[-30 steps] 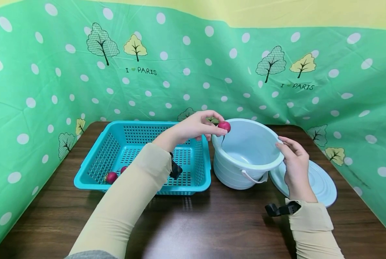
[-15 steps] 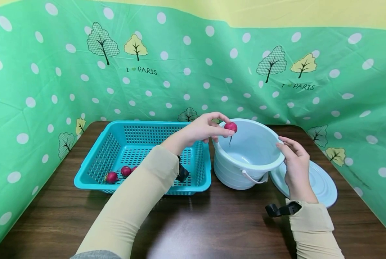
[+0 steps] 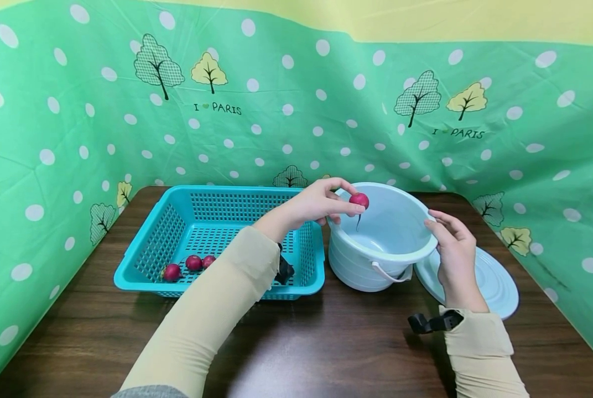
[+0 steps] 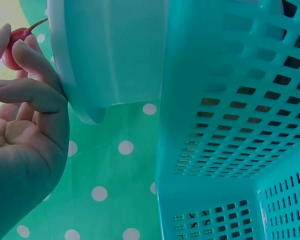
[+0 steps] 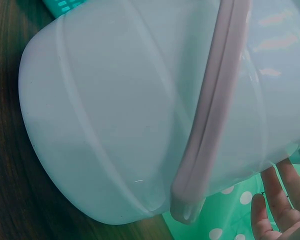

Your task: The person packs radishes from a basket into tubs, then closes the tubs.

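Observation:
In the head view, my left hand (image 3: 321,202) pinches a red radish (image 3: 359,200) between thumb and fingers. Its thin root hangs down over the inside of a pale blue bucket (image 3: 358,268), near the left rim. The left wrist view shows the same radish (image 4: 12,50) at the fingertips, beside the bucket's outer wall (image 4: 115,50). At the opposite side of the bucket, my right hand (image 3: 456,260) grips the rim. Several fingers (image 5: 277,192) reach the bucket wall in the right wrist view. More radishes (image 3: 193,262) lie in a teal basket (image 3: 318,260), partly behind the left sleeve.
A round pale blue lid (image 3: 493,282) lies on the dark wooden table (image 3: 321,348), right of the bucket and partly under the right hand. The bucket's handle (image 3: 388,274) hangs at the front. Behind the table hangs a green dotted cloth (image 3: 276,149).
My left hand has moved right with the radish, from the bucket's left rim to over its opening. More of the radishes in the basket show. The right hand stays on the rim.

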Action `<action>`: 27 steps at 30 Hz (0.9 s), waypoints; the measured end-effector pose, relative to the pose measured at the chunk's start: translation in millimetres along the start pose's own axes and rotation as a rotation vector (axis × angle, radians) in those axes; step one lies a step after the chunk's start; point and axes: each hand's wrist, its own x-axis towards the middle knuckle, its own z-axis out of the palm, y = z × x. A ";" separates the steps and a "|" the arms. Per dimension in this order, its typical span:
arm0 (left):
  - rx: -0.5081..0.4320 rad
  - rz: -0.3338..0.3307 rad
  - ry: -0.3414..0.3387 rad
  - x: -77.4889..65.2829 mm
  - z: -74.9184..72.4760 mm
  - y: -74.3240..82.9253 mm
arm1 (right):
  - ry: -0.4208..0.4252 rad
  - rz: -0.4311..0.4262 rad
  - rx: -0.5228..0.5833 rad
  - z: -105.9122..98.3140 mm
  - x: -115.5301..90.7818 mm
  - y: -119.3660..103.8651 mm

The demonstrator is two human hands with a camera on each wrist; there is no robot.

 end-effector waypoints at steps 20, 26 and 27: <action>-0.005 0.002 -0.021 0.2 2.2 1.1 | 0.007 -0.007 0.016 -0.2 0.7 0.8; 0.005 0.008 -0.027 -1.9 1.1 1.1 | 0.003 -0.003 0.014 0.2 1.0 0.7; 0.006 0.009 -0.029 -2.4 0.8 1.1 | 0.001 -0.003 0.014 0.3 1.0 0.5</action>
